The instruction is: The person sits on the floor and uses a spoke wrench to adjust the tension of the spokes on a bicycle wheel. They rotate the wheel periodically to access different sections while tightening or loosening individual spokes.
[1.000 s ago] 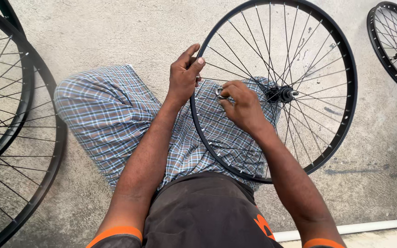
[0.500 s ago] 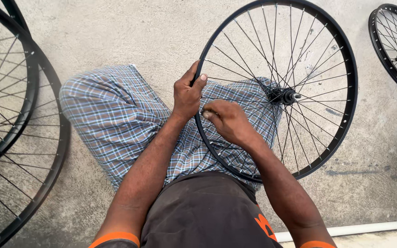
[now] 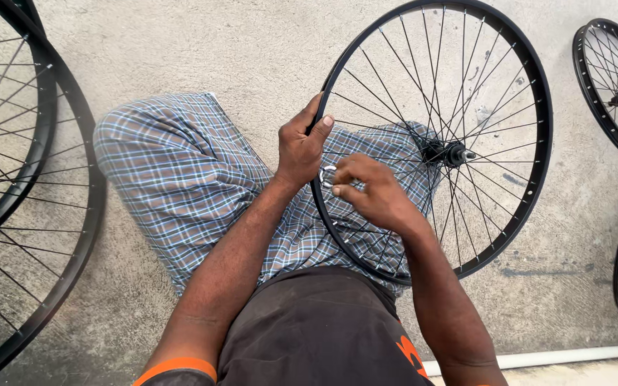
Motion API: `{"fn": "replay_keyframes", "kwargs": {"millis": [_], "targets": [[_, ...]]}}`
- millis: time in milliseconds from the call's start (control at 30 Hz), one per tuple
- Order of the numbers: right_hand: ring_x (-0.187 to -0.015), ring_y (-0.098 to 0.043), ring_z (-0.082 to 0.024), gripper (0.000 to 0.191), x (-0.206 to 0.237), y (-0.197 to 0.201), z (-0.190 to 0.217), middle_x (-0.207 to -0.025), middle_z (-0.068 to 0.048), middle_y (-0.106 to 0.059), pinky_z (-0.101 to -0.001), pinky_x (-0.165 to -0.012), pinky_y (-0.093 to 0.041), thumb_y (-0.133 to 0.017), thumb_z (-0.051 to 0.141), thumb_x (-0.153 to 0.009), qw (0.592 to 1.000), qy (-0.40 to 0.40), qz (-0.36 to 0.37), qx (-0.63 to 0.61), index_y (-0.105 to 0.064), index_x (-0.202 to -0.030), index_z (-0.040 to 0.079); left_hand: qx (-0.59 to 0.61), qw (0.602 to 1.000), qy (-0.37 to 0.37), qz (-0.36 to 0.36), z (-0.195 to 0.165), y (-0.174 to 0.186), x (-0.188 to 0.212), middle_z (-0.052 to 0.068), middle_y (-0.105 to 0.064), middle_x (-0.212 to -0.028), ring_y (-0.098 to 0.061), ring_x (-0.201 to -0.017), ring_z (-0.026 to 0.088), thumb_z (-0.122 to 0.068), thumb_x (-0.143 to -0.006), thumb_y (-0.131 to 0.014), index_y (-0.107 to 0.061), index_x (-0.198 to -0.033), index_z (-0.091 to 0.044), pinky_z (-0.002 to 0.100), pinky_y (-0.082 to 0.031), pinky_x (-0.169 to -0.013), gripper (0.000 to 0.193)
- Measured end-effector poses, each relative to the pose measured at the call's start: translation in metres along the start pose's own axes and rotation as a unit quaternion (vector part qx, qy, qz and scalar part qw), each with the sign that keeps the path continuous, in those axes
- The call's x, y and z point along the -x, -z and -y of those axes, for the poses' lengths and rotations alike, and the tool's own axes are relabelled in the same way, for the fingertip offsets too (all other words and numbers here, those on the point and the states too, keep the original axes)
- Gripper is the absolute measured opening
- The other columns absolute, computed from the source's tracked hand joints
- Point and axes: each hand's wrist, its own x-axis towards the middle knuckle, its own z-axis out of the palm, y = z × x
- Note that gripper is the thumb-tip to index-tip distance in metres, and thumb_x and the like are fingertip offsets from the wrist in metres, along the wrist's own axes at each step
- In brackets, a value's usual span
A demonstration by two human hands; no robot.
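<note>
The head view, the only one, looks straight down on a seated person whose checked blue-and-white cloth (image 3: 180,171) covers the lap in the middle of the frame, with a dark shirt edged in orange at the bottom. A black bicycle wheel (image 3: 531,93) stands right of centre, its lower rim resting against the lap and its hub (image 3: 446,151) just right of the hands. The left hand (image 3: 300,146) is closed around the rim at the wheel's left side, thumb on top and fingers wrapped behind, steadying it. The right hand (image 3: 373,193) sits just beside it inside the rim, its fingers pinched narrow on a small silvery tool (image 3: 325,176), probably a spoke key, set where a spoke meets the rim; what the tool's tip grips is too small to tell. Judging from this, the wheel is already fully laced, every spoke running from hub to rim, and the work in hand seems to be tightening or truing spoke by spoke; how many spokes around the rim are done cannot be read. Two more black wheels (image 3: 30,186) lie overlapped on the concrete floor (image 3: 202,50) at the left edge, and further wheels (image 3: 613,86) lie at the right edge, upper and lower. A white pipe (image 3: 538,357) runs along the lower right
</note>
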Motion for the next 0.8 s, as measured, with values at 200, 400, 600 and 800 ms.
{"fn": "replay_keyframes", "kwargs": {"millis": [200,400,600,800], "targets": [[-0.096,-0.071,-0.027,0.021,-0.011,-0.031,0.005,-0.108,-0.010,-0.073,-0.0430,-0.084,-0.057,-0.071,0.013,-0.094,0.960,-0.171,0.003,0.223,-0.066,-0.114,0.009,0.028,1.000,0.006,0.003,-0.003,-0.001,-0.001,-0.004,-0.052,-0.078,-0.046,-0.067,0.004,-0.022,-0.108,-0.062,-0.057,-0.148,-0.002,0.023,-0.041,-0.057,0.045],[-0.091,-0.072,-0.028,0.024,-0.002,-0.010,-0.003,-0.105,-0.013,-0.070,-0.0432,-0.082,-0.056,-0.077,0.013,-0.085,0.999,-0.003,-0.026,0.031,-0.062,-0.104,0.013,0.013,0.999,0.041,-0.005,-0.005,0.001,0.000,-0.005,-0.052,-0.075,-0.045,-0.063,0.004,-0.021,-0.106,-0.062,-0.057,-0.147,-0.001,0.023,-0.040,-0.053,0.046],[-0.093,-0.073,-0.026,0.020,-0.005,-0.028,-0.001,-0.108,-0.009,-0.076,-0.0420,-0.082,-0.059,-0.070,0.008,-0.093,0.967,-0.175,-0.007,0.183,-0.067,-0.113,0.011,0.019,1.000,-0.010,0.004,-0.005,0.001,0.001,-0.004,-0.052,-0.079,-0.045,-0.067,0.004,-0.019,-0.109,-0.063,-0.057,-0.149,-0.001,0.024,-0.039,-0.056,0.045],[-0.090,-0.072,-0.029,0.033,-0.002,-0.017,-0.002,-0.103,-0.016,-0.070,-0.0418,-0.078,-0.061,-0.081,0.017,-0.080,0.992,-0.116,-0.033,0.030,-0.064,-0.107,0.006,0.024,0.998,0.049,0.007,-0.003,0.001,0.002,-0.005,-0.049,-0.073,-0.043,-0.060,0.003,-0.021,-0.106,-0.061,-0.055,-0.149,-0.003,0.024,-0.038,-0.050,0.047]]}}
